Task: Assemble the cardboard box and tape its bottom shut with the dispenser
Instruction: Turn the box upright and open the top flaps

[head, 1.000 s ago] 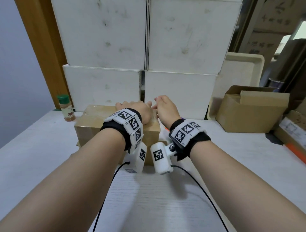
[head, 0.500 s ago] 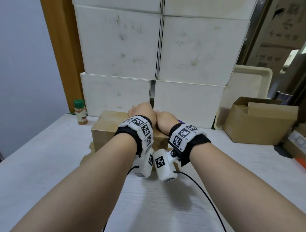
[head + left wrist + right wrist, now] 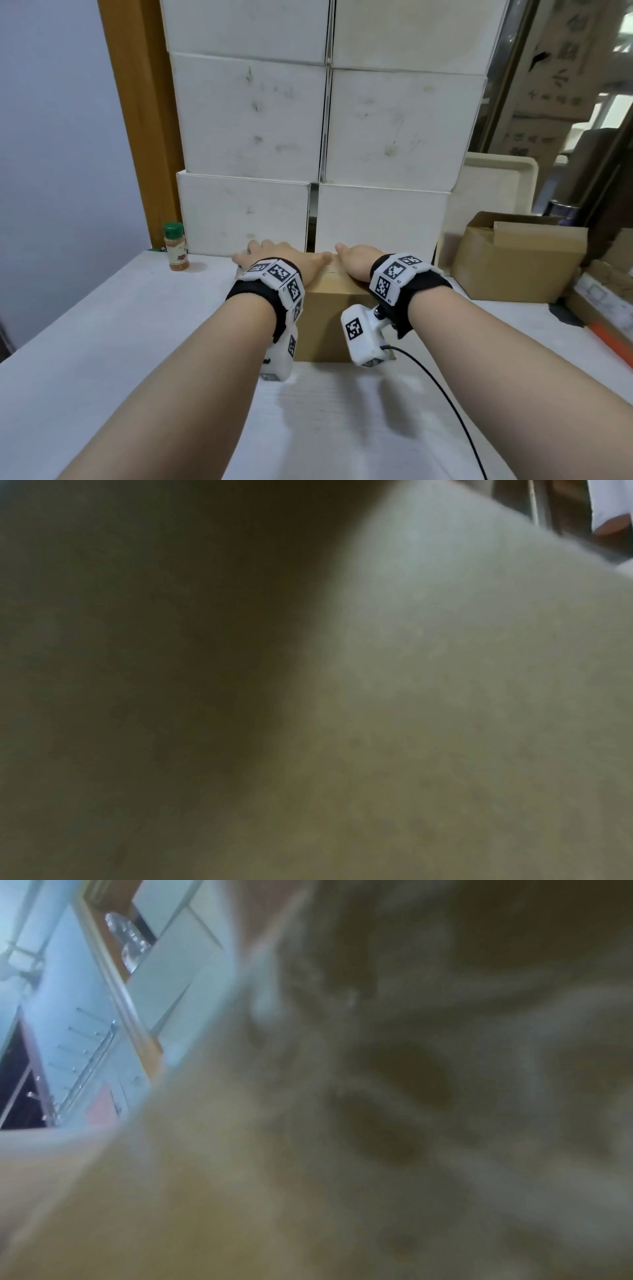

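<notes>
A brown cardboard box (image 3: 329,318) stands on the white table (image 3: 137,342) in front of me, its top flaps folded down. My left hand (image 3: 274,262) lies flat on the left part of the top with its fingers spread. On the right part rests my right hand (image 3: 356,265), palm down; its fingertips are hidden past the far edge. Both wrist views are filled with blurred tan cardboard (image 3: 445,723) (image 3: 308,1177). No tape dispenser shows in any view.
Stacked white boxes (image 3: 253,116) form a wall just behind the box. A green-capped spice jar (image 3: 175,247) stands at the back left. To the right sit an open brown box (image 3: 517,260) and a leaning cream tray (image 3: 493,185). A black cable (image 3: 442,397) trails from my right wrist.
My two hands were together at the middle of the box top. They have slid apart, the left one leftward and the right one rightward, and now lie flat.
</notes>
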`<state>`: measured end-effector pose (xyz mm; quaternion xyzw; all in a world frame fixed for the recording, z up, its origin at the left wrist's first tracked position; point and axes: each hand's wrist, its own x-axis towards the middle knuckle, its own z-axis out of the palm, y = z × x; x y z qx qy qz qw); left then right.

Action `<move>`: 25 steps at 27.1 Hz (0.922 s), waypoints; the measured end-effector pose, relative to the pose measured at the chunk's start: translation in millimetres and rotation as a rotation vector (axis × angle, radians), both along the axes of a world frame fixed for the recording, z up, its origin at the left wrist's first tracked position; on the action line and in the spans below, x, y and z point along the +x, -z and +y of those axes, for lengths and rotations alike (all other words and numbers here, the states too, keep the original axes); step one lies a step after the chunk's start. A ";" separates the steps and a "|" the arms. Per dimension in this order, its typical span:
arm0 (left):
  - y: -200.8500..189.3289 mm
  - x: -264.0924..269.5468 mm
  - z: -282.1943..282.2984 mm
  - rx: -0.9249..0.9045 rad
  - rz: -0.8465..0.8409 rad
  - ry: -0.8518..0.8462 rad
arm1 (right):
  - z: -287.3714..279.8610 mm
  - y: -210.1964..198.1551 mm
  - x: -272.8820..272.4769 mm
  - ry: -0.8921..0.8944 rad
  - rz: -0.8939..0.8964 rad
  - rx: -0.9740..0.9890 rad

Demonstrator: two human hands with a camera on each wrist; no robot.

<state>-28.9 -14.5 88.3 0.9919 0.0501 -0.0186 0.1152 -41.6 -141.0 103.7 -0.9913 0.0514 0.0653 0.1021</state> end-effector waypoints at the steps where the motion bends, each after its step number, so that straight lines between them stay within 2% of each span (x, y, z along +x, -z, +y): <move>1: 0.6 -0.1 -2.0 0.007 -0.005 0.004 | 2.1 0.8 -3.2 -0.006 -0.011 -0.017; 9: 2.3 10.8 1.2 0.059 -0.018 0.029 | 5.7 5.1 -0.3 0.015 -0.025 -0.052; 14: 1.1 24.0 2.9 0.114 0.084 0.079 | 1.1 5.2 5.9 0.031 -0.006 -0.082; 18: 9.8 41.5 10.7 -0.006 0.147 0.038 | -1.4 4.3 6.9 0.045 -0.024 -0.136; 25: 9.1 28.7 12.2 0.078 0.128 0.140 | -12.2 5.5 8.4 0.047 -0.061 -0.040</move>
